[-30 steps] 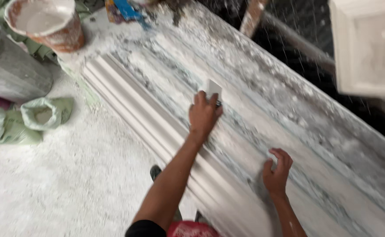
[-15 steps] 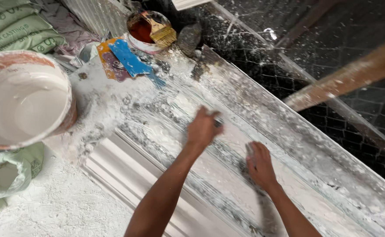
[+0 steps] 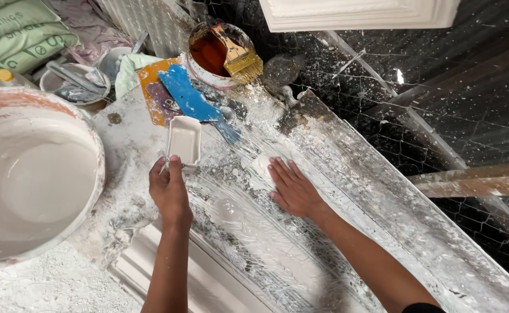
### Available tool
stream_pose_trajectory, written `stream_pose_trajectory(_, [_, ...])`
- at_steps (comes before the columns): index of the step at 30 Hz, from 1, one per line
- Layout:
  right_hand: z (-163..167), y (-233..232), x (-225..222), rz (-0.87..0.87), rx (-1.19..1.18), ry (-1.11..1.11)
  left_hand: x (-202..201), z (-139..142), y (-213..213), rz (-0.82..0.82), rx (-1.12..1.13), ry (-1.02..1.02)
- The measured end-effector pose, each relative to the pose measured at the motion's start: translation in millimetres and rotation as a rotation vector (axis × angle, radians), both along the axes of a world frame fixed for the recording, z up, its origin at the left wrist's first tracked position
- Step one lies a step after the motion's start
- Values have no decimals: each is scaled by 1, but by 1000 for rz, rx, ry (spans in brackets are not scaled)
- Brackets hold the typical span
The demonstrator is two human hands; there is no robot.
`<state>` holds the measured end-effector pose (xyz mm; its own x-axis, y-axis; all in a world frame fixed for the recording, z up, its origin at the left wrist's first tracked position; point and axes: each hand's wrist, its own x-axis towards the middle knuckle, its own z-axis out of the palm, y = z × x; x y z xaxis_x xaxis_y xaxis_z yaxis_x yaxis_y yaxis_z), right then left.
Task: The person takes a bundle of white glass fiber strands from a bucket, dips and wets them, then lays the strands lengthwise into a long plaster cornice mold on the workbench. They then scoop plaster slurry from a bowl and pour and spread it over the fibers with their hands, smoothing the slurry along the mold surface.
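Your left hand (image 3: pixel 169 194) grips the near end of a small white rectangular tub (image 3: pixel 184 142), fingers curled on its rim; the tub rests on the plaster-caked table (image 3: pixel 121 150) near its far end, just beside the blue scraper (image 3: pixel 191 98). Likely light and stiff, but slick with wet plaster: hold it by the short wall, thumb over the lip. Your right hand (image 3: pixel 292 188) lies flat and open on the long wet mould (image 3: pixel 277 243), pressing fibre mesh into plaster. That surface looks soft and slippery; press with the palm. The big white bucket (image 3: pixel 34 174) stands at the table's left edge.
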<state>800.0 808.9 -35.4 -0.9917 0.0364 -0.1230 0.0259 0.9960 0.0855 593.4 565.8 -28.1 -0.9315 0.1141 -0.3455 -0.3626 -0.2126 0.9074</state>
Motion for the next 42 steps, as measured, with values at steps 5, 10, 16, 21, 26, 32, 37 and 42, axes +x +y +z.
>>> stream_pose_trajectory(5, [-4, 8, -23, -13, -16, -31, -12, -13, 0, 28, 8, -27])
stream_pose_trajectory(10, [0, 18, -25, -73, -143, -82, -18, -29, 1, 87, 8, 16])
stream_pose_trajectory(16, [-7, 31, -37, -30, -259, -94, 2, -37, 2, 139, -2, 97])
stream_pose_trajectory(21, [-22, 40, -29, 19, -316, -61, 82, -28, 4, -21, -277, 306])
stream_pose_trajectory(26, [-18, 53, 31, 74, -233, -157, 167, -16, 9, -187, -148, 403])
stream_pose_trajectory(32, [-7, 64, 167, 71, -299, -187, 245, -9, 8, -356, -179, 614])
stream_pose_trajectory(37, [-6, 75, 295, 48, -255, -206, 342, 1, 9, -432, -222, 727])
stream_pose_trajectory(42, [-16, 86, 447, 46, -244, -120, 497, 12, 7, -448, -220, 782])
